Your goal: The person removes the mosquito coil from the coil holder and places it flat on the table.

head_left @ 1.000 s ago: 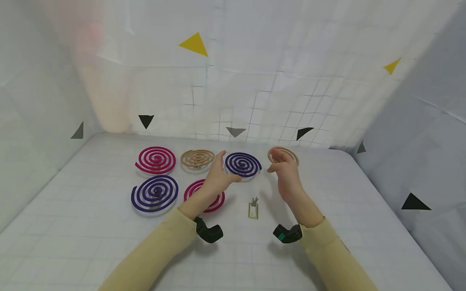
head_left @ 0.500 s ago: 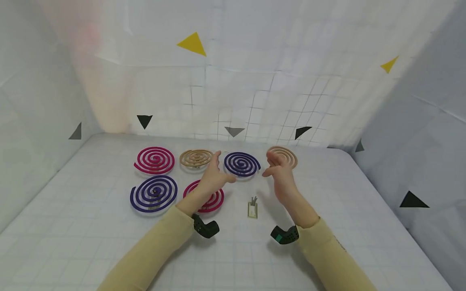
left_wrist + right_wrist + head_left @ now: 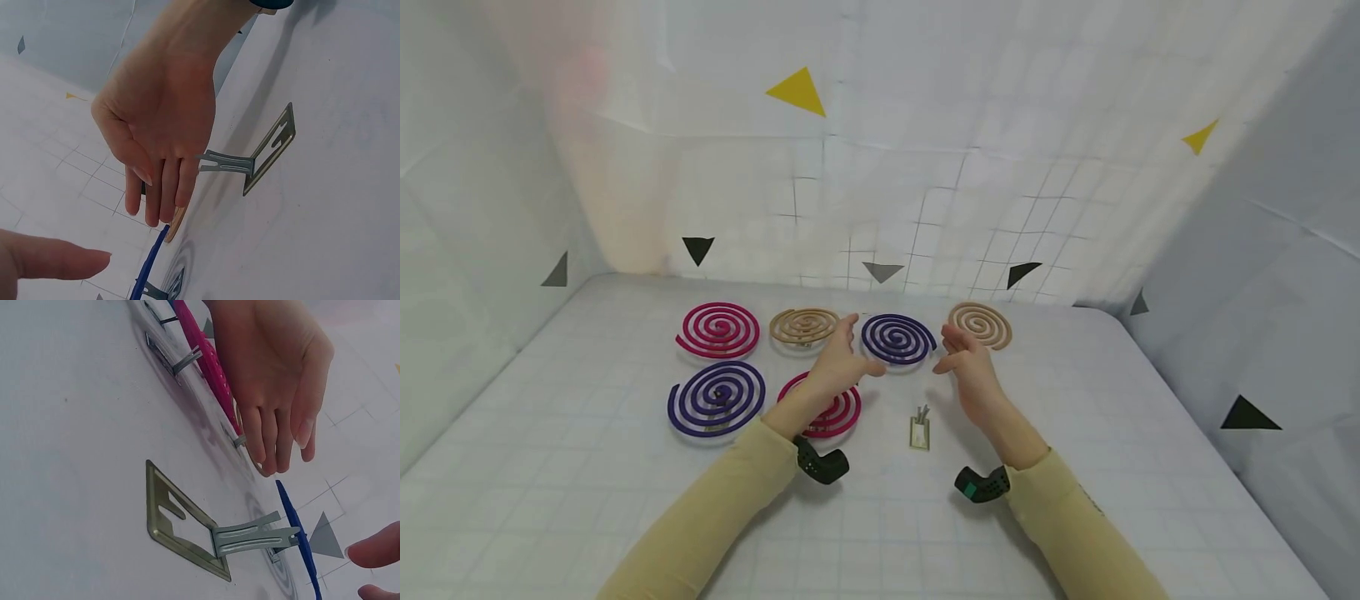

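In the head view my left hand (image 3: 837,364) hovers between a tan mosquito coil (image 3: 805,326) and a dark blue mosquito coil (image 3: 898,340), fingers extended and thumb spread. My right hand (image 3: 973,375) is on the blue coil's other side, fingers relaxed and holding nothing. Just beyond it lies a second tan coil (image 3: 992,327). Between the forearms a bare metal coil stand (image 3: 920,434) sits on the table, its two prongs raised. The right wrist view shows the blue coil (image 3: 299,534) edge-on, up on its own stand behind the bare one (image 3: 250,539).
At the left are a pink coil (image 3: 721,327) and another dark blue coil (image 3: 715,400). A second pink coil (image 3: 842,417) is partly hidden under my left forearm. White sheeting with a yellow triangle (image 3: 800,92) and black triangles walls the table (image 3: 625,500) at the back and sides.
My right hand has drawn left and nearer to me, off the right tan coil, which now shows more fully. The left hand has barely shifted. The coils and bare stand stay put.
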Tool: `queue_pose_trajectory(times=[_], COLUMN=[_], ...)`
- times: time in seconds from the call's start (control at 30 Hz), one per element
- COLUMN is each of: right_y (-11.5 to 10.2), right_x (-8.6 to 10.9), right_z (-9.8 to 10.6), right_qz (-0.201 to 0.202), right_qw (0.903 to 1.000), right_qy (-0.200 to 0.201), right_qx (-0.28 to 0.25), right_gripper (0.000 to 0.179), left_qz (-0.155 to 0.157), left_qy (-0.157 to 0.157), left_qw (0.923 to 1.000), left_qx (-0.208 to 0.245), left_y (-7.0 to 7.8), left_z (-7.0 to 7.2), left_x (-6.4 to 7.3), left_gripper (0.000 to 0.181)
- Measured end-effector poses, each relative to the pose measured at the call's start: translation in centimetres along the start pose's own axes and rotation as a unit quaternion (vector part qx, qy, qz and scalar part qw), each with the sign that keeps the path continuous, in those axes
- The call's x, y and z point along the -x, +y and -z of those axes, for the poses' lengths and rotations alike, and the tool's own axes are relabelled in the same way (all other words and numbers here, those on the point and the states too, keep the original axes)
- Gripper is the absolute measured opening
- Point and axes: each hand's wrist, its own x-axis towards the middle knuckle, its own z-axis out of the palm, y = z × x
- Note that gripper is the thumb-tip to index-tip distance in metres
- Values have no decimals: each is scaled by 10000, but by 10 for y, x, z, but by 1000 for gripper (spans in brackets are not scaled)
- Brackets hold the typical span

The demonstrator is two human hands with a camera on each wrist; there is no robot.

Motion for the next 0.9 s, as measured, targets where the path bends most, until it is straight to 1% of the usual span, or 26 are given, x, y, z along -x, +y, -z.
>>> queue_pose_trajectory(times=[0.3,0.5,0.7,0.9], right_y=[5,7,9,9], right_x=[-1,0,-1,-2], right_z=[1,1,1,1], right_qz=[-89,-124,-135,-182], right_qw=[9994,9986,9986,9983], right_qy=[-309,-503,-493,-546], right_qx=[109,131,113,87], right_gripper=[88,86,85,84], left_qz=[-138,-151,-129,-78], left_qy=[-29,-95,-157,-116], left_qw=[9999,9998,9998,9999], left_qx=[-7,30,40,19], left_y=[-1,0,-1,-2], left_z=[-3,-4,-4,-5], left_x=[-3,-2,-3,-5], left_gripper=[100,100,100,97])
